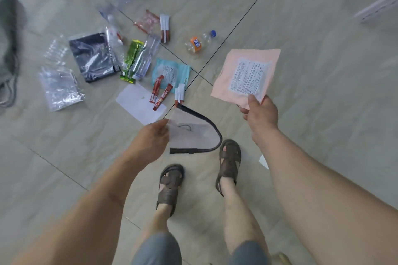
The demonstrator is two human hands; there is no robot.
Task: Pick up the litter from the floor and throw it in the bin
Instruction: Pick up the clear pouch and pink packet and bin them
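The grey tiled floor [301,114] fills most of my view, crossed by dark grout lines. Litter is scattered over it ahead and to the left of me. The largest piece down there is a black plastic bag [92,58], with a crumpled clear wrapper [60,90] to its left and a white sheet of paper [137,103] nearer my feet.

My right hand [260,114] pinches the lower corner of a pink square packet [245,75] between thumb and fingers, held up off the floor, its printed white label facing me. My left hand [150,142] pinches the edge of a clear pouch with a black zipper strip [193,133], also lifted, just in front of my brown sandals [229,161].

Smaller things on the floor: a teal packet [170,71], a clear water bottle [145,58] beside a green wrapper [131,60], a small orange-labelled bottle with a blue cap [199,42], and two red sachets [160,94] lying partly on the paper.
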